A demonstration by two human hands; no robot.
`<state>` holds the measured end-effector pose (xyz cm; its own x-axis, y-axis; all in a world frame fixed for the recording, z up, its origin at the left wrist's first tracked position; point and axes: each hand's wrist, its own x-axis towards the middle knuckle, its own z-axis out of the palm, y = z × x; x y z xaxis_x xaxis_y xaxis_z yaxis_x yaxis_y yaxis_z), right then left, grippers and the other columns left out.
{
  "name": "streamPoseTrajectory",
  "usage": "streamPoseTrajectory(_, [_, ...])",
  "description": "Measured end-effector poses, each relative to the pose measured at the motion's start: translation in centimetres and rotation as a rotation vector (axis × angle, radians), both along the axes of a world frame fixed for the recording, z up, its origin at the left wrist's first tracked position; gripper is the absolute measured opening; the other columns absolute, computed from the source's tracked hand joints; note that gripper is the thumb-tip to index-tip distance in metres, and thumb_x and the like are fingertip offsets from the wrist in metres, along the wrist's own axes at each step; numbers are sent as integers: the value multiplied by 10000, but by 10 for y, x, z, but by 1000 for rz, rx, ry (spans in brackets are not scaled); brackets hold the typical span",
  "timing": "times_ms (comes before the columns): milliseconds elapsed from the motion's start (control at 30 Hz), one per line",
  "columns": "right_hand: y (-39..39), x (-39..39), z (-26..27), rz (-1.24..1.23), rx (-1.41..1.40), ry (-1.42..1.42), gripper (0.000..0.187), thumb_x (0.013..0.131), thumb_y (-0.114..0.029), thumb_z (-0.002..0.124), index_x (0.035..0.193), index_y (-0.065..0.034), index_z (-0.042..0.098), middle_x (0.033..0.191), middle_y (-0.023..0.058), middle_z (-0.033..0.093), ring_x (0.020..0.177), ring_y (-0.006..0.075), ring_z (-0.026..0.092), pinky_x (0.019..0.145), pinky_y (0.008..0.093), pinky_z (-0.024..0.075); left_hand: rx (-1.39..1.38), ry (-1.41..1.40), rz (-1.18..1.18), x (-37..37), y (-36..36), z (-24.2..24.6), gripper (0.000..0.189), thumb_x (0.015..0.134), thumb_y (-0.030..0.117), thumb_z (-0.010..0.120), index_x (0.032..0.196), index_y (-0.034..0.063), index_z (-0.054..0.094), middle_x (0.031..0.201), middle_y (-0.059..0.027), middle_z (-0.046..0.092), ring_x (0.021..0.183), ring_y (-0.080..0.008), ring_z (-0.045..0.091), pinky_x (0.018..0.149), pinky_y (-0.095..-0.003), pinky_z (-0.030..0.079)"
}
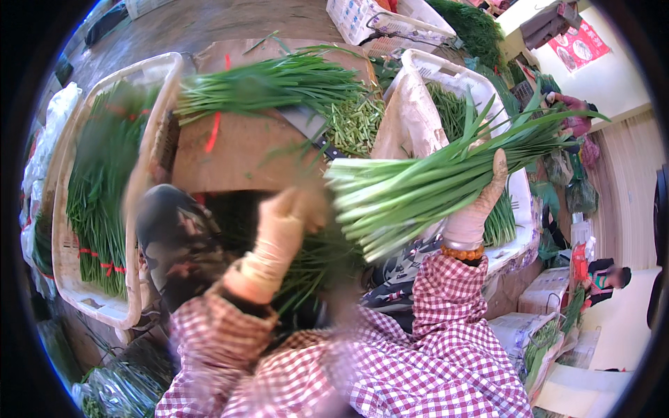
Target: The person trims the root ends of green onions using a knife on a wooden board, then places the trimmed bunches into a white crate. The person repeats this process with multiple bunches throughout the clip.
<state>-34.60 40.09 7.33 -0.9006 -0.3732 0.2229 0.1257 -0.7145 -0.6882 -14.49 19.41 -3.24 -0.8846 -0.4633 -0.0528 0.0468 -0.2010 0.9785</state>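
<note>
A thick bunch of garlic chives (402, 193) lies across my gloved right hand (478, 201), which grips it with the pale stem ends pointing left. My gloved left hand (290, 214) is blurred, just left of those stem ends and over my lap; whether its fingers hold anything is unclear. Loose green leaves (313, 271) hang or lie below it, partly hidden. Before me, a brown board (235, 164) carries another bunch of chives (272, 83) with red ties. A cleaver (308, 125) with a dark riveted handle rests beside a heap of short cut stem ends (355, 123).
On the left stands a white plastic crate (133, 256) with red-tied chive bundles (99, 209). Another white crate (470, 81) with greens is close on the right, partly behind my right hand. A further crate (360, 23) stands beyond the board. Two people (575, 112) are farther right.
</note>
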Motion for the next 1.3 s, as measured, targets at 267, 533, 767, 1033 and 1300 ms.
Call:
streamPoseTrajectory(267, [-1, -4, 0, -112, 34, -49, 561, 933, -366, 597, 1393, -66, 484, 1221, 81, 601, 1034, 255, 602, 971, 465, 497, -548, 212, -79, 10, 40, 37, 78, 855, -4, 694, 847, -6, 616, 730, -49, 663, 644, -99, 647, 585, -227, 504])
streamPoseTrajectory(533, [0, -3, -1, 12, -10, -21, 453, 927, -338, 617, 1260, -37, 556, 1157, 93, 614, 1020, 235, 597, 1028, 496, 458, -91, 77, 47, 2, 51, 29, 227, 968, 147, 582, 1081, -14, 693, 976, -79, 672, 912, -155, 606, 857, -279, 461])
streamPoseTrajectory(767, [-15, 19, -9, 6, 114, 19, 372, 928, -358, 642, 1095, -28, 605, 979, 81, 652, 935, 232, 635, 939, 427, 515, -171, -4, -9, -32, 76, 0, 287, 939, 136, 651, 1178, -24, 659, 1123, -70, 669, 1056, -153, 573, 955, -295, 429])
streamPoseTrajectory(1033, [-29, 30, -7, -73, 141, 38, 490, 944, -324, 629, 1325, -45, 498, 1023, 67, 594, 979, 199, 582, 978, 416, 484, 220, 78, -29, -36, 90, -15, 416, 872, 88, 744, 1256, -6, 617, 1153, -47, 665, 978, -109, 605, 901, -264, 476])
streamPoseTrajectory(1300, [-32, 29, -5, -55, 128, -33, 555, 902, -271, 673, 1369, -47, 474, 978, 51, 605, 880, 161, 598, 844, 346, 518, 337, 69, 31, -37, 88, -4, 288, 851, 62, 758, 1115, -25, 681, 1058, -52, 700, 924, -116, 618, 870, -258, 482])
